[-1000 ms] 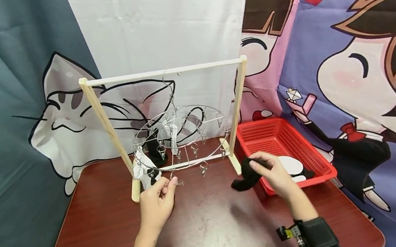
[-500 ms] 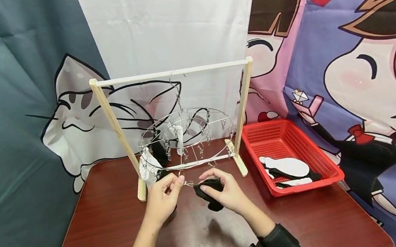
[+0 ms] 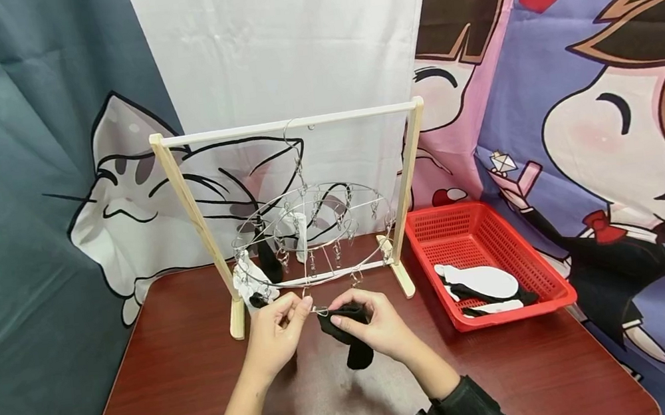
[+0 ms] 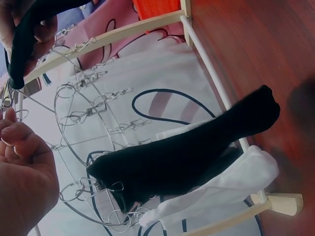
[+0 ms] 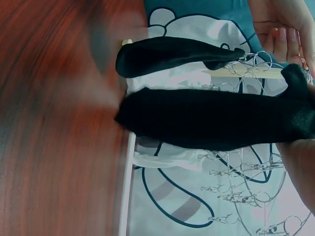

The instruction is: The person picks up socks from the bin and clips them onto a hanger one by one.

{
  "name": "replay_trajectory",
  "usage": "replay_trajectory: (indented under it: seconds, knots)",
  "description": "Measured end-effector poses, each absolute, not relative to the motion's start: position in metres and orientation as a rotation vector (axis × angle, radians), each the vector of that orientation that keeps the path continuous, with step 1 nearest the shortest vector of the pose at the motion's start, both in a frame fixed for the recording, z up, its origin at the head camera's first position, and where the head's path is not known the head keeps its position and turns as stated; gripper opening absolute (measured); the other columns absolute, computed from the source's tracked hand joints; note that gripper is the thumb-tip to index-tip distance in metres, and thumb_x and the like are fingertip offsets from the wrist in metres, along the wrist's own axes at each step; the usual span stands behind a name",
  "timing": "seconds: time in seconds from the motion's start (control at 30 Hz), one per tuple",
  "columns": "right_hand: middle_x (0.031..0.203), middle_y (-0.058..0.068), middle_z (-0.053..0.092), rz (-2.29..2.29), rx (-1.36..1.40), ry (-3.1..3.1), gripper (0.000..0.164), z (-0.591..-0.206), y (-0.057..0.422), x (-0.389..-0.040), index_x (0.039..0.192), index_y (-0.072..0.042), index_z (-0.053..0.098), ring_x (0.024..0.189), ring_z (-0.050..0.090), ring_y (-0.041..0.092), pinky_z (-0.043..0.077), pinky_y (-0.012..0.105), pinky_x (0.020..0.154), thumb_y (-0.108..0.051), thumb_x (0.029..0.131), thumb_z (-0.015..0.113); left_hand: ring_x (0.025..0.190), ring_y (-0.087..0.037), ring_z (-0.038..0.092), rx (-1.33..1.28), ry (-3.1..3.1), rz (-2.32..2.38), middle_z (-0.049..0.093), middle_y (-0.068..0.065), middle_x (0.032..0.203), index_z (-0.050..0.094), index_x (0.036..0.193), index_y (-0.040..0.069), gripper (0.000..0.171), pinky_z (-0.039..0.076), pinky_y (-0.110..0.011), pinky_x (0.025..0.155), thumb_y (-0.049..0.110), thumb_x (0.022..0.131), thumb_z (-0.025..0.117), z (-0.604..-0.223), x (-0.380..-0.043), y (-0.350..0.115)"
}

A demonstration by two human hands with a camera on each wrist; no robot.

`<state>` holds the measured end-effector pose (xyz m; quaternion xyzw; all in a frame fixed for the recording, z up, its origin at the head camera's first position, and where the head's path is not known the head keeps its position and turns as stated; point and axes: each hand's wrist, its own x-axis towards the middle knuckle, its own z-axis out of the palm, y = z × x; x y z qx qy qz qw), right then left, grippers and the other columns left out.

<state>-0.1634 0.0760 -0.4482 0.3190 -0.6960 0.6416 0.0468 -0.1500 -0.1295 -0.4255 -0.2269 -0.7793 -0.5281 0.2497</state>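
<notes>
My left hand (image 3: 275,333) pinches a metal clip (image 3: 321,311) on the near side of a round wire sock hanger (image 3: 300,165). Just to its right, my right hand (image 3: 382,323) holds a black sock (image 3: 358,353) with its upper edge at the clip. Whether that edge lies between the clip's jaws cannot be told. The sock's other end hangs down, long and loose in the right wrist view. Clipped on the hanger's left are another black sock (image 4: 172,162) and a white sock (image 4: 236,189). Farther back hang a white sock (image 3: 301,237) and a black sock (image 3: 268,257).
A wooden rack (image 3: 189,214) carries the hanger from its white top bar (image 3: 336,119). Several small clips dangle around the rings. On the right of the brown table (image 3: 164,397) stands a red basket (image 3: 517,316) with white socks (image 3: 486,281) and black ones inside.
My right hand has brought the black sock leftward from beside the basket to the clip, its edge now against it. My left hand has stayed on the clip.
</notes>
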Motion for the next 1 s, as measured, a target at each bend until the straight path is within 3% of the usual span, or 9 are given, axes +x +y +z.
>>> replay_trajectory:
  seconds: [0.3, 0.43, 0.63, 0.73, 0.83, 0.93, 1.0]
  knots:
    - [0.104, 0.025, 0.071, 2.041, 0.871, -1.991, 0.025, -0.451, 0.072, -0.162, 0.110, 0.006, 0.067, 0.097, 0.069, 0.008, 0.056, 0.023, 0.084, 0.008, 0.086, 0.074, 0.050, 0.001, 0.028, -0.610, -2.122, -1.482, 0.032, 0.008, 0.054, 0.058, 0.069, 0.017, 0.032, 0.024, -0.022, 0.041, -0.002, 0.094, 0.068, -0.412, -0.138, -0.123]
    - [0.100, 0.028, 0.070, 2.104, 0.822, -1.948, 0.021, -0.449, 0.070, -0.160, 0.105, 0.009, 0.065, 0.093, 0.070, 0.012, 0.057, 0.023, 0.079, 0.009, 0.086, 0.074, 0.049, 0.004, 0.029, -0.618, -2.140, -1.473, 0.033, 0.009, 0.053, 0.059, 0.070, 0.017, 0.031, 0.025, -0.021, 0.039, -0.001, 0.094, 0.068, -0.419, -0.140, -0.125]
    - [0.095, 0.017, 0.075, 2.017, 0.779, -2.005, 0.022, -0.443, 0.069, -0.158, 0.109, 0.001, 0.071, 0.085, 0.070, 0.009, 0.056, 0.023, 0.071, 0.003, 0.088, 0.076, 0.049, 0.004, 0.032, -0.605, -2.210, -1.297, 0.036, 0.016, 0.056, 0.057, 0.072, 0.026, 0.030, 0.026, -0.016, 0.042, 0.014, 0.095, 0.072, -0.433, -0.149, -0.132]
    - [0.096, 0.014, 0.076, 1.864, 0.812, -1.988, 0.021, -0.442, 0.072, -0.158, 0.112, -0.001, 0.072, 0.083, 0.071, 0.011, 0.056, 0.024, 0.071, 0.003, 0.091, 0.071, 0.053, 0.004, 0.039, -0.519, -2.243, -1.145, 0.045, 0.019, 0.060, 0.061, 0.074, 0.024, 0.023, 0.033, -0.015, 0.047, 0.019, 0.093, 0.075, -0.433, -0.147, -0.134]
    - [0.089, 0.016, 0.074, 1.654, 0.790, -1.867, 0.017, -0.441, 0.081, -0.160, 0.109, 0.002, 0.070, 0.074, 0.070, 0.020, 0.058, 0.025, 0.066, 0.007, 0.093, 0.065, 0.061, 0.001, 0.054, -0.438, -2.244, -1.103, 0.064, 0.014, 0.072, 0.073, 0.088, 0.019, 0.006, 0.045, -0.014, 0.052, 0.014, 0.091, 0.075, -0.434, -0.143, -0.137]
    - [0.095, 0.017, 0.071, 1.419, 0.632, -1.778, 0.022, -0.438, 0.096, -0.173, 0.111, 0.002, 0.068, 0.078, 0.068, 0.029, 0.057, 0.024, 0.068, 0.010, 0.092, 0.060, 0.070, -0.005, 0.064, -0.384, -2.216, -1.150, 0.075, 0.003, 0.088, 0.076, 0.107, 0.012, 0.017, 0.050, -0.013, 0.056, 0.006, 0.091, 0.073, -0.436, -0.144, -0.141]
    - [0.112, 0.016, 0.068, 1.258, 0.511, -1.806, 0.035, -0.436, 0.109, -0.187, 0.121, -0.001, 0.067, 0.096, 0.065, 0.032, 0.054, 0.027, 0.081, 0.011, 0.090, 0.057, 0.078, -0.010, 0.068, -0.338, -2.193, -1.173, 0.077, -0.002, 0.096, 0.074, 0.114, 0.010, 0.024, 0.051, -0.012, 0.058, 0.002, 0.091, 0.072, -0.437, -0.146, -0.143]
